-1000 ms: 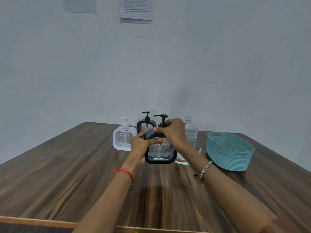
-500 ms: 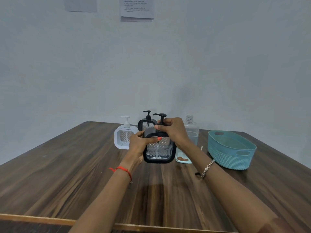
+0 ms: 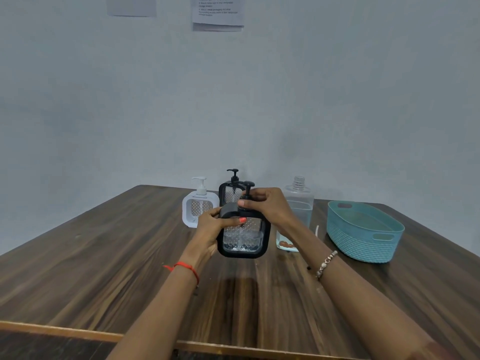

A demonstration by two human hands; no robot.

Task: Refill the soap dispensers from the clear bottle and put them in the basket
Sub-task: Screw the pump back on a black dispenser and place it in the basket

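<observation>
The left hand (image 3: 210,227) cradled the light, rigid black dispenser (image 3: 242,236) by its frame while the right hand (image 3: 267,206) pinched its pump collar, basket (image 3: 363,232) at three o'clock.

A bare office-like room: wooden table (image 3: 104,255), plain wall (image 3: 337,100), taped notice sheets (image 3: 218,11).

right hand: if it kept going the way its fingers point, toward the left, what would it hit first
The right hand already grips the held black dispenser's pump. Straight past it, likely the second black dispenser, though depth is unclear.
</observation>
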